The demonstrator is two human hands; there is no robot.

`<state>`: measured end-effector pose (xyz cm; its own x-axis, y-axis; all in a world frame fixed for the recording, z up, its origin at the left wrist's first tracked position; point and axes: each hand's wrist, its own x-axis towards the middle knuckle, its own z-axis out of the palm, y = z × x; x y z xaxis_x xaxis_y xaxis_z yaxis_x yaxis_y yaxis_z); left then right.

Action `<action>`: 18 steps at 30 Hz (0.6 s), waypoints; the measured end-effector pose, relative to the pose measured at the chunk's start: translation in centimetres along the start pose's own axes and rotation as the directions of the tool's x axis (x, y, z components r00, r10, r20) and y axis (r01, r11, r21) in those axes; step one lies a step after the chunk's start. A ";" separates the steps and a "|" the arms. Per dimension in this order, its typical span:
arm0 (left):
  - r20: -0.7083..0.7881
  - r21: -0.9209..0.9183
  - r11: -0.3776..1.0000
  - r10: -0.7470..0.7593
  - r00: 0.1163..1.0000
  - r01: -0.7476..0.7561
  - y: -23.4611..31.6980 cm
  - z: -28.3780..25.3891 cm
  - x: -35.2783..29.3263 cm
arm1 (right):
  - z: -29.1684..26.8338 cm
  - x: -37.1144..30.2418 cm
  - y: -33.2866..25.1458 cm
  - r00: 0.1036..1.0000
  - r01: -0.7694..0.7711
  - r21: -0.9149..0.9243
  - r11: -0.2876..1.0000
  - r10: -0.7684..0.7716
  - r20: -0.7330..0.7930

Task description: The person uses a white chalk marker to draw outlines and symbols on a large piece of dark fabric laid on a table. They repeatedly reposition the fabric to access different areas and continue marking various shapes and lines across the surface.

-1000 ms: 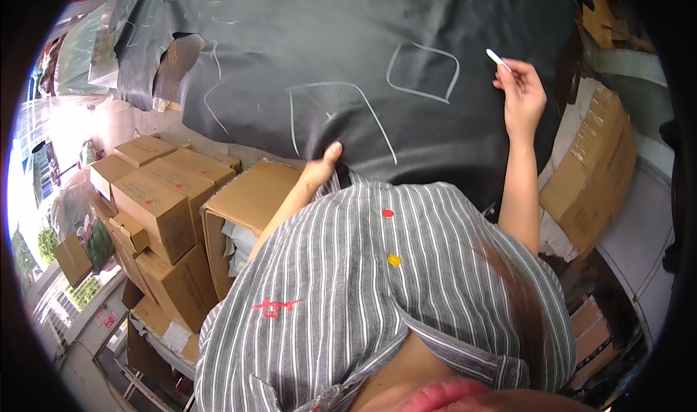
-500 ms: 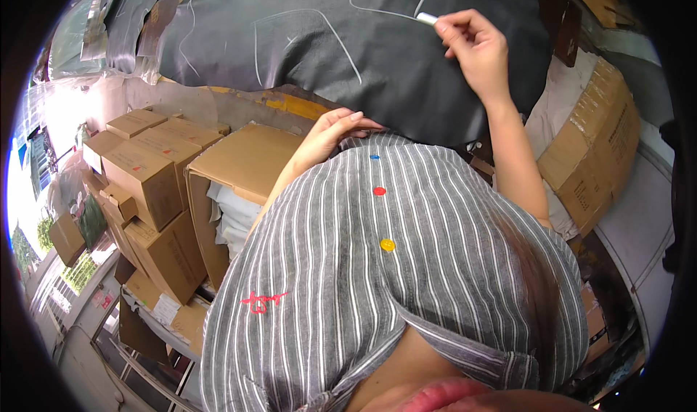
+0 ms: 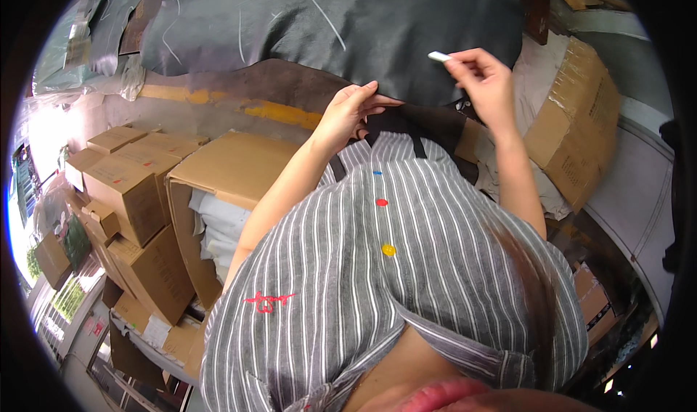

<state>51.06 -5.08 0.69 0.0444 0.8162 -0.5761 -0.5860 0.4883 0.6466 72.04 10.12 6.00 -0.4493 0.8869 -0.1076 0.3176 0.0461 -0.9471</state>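
Head view: hands near black sheet, white stick in right.

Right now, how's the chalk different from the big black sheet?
The chalk is white, but the sheet is black. The chalk is a small stick; the sheet is far bigger and spread wide. The chalk looks straight, while the sheet has soft ripples. The chalk is held in the right hand; the sheet isn't.
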 end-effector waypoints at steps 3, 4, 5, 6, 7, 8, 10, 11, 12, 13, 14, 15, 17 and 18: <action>-0.039 -0.060 0.994 0.094 0.995 -0.096 -0.7 0.3 -0.2 | 3.5 -1.0 -0.5 0.989 0.104 -0.092 0.990 -0.093 0.117; -0.054 -0.063 0.996 0.056 0.997 -0.059 -0.1 0.8 -0.7 | 4.5 -1.5 -1.1 0.984 0.068 -0.025 0.997 -0.063 0.166; -0.035 -0.036 0.987 0.154 0.987 -0.155 -0.6 0.9 -0.5 | 5.2 -2.0 -1.6 0.975 0.028 0.040 0.999 -0.036 0.217; -0.097 -0.033 0.980 0.195 0.976 -0.199 -0.9 1.2 -0.7 | 5.8 -2.4 -1.3 0.969 0.114 0.056 0.992 -0.123 0.214; -0.155 -0.023 0.967 0.248 0.956 -0.254 -1.1 1.5 -0.6 | 5.7 -2.7 -2.2 0.964 0.143 0.056 0.988 -0.152 0.220; -0.182 -0.015 0.968 0.244 0.952 -0.251 -1.2 1.4 -0.4 | 5.4 -2.7 -2.1 0.968 0.147 0.060 0.987 -0.156 0.196; -0.247 -0.008 0.972 0.227 0.942 -0.236 -1.7 0.7 -0.2 | 4.1 -2.3 -1.6 0.981 0.101 0.045 0.994 -0.107 0.163; -0.249 -0.057 0.969 0.219 0.943 -0.240 -1.9 0.7 -0.1 | 3.0 -1.7 -0.6 0.985 0.086 0.074 0.994 -0.095 0.140; -0.262 -0.106 0.964 0.209 0.942 -0.243 -2.2 0.7 -0.1 | 1.7 -0.9 -0.1 0.987 0.081 0.119 0.990 -0.097 0.129; -0.277 -0.153 0.959 0.191 0.942 -0.239 -2.5 0.6 -0.3 | 0.4 -0.3 0.4 0.989 0.069 0.168 0.983 -0.089 0.117; -0.223 -0.232 0.940 0.199 0.954 -0.251 -2.9 0.4 -0.3 | -0.8 0.6 0.7 0.995 0.062 0.258 0.964 -0.080 0.063; -0.200 -0.247 0.940 0.189 0.961 -0.236 -2.7 0.9 -0.5 | -2.3 1.5 0.9 0.996 0.065 0.267 0.962 -0.078 0.037; -0.168 -0.267 0.939 0.177 0.970 -0.217 -1.7 3.0 -1.1 | -5.3 3.1 1.9 0.993 0.117 0.235 0.965 -0.111 -0.038; -0.138 -0.240 0.956 0.141 0.980 -0.171 -1.5 3.6 -1.3 | -6.8 3.9 2.5 0.992 0.122 0.266 0.956 -0.110 -0.061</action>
<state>54.79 -5.74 2.23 -0.1509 0.8262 -0.5428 -0.7617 0.2528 0.5965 76.75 16.80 5.26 -0.4302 0.9026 0.0159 0.0270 0.0305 -0.9992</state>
